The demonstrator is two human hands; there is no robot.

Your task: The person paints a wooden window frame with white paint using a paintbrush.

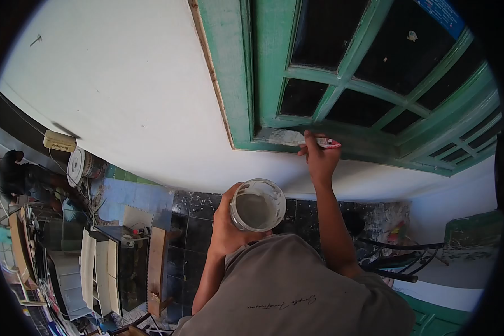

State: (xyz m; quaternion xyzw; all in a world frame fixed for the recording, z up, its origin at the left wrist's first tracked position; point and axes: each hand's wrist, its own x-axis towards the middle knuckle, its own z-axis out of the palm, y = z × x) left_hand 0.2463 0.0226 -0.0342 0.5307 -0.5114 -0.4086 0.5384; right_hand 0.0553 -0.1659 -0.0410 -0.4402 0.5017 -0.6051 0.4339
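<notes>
A clear plastic tub [257, 205] with greyish liquid in it is held in front of my chest by my left hand [228, 219], its fingers wrapped round the side. My right hand [320, 155] grips a paintbrush [329, 143] by its red and white handle. The pale bristles rest at the lower left corner of the green window frame [243, 106], on or just over the sill. Dark glass panes [359, 106] sit behind green bars above the brush.
A white wall [123, 84] borders the frame on the left. Furniture pieces and a wooden board [157, 269] stand on the dark tiled floor [199, 241] at lower left. Another person [25, 176] is at far left near a white bucket [84, 167]. Dark metal bars [397, 260] lie at right.
</notes>
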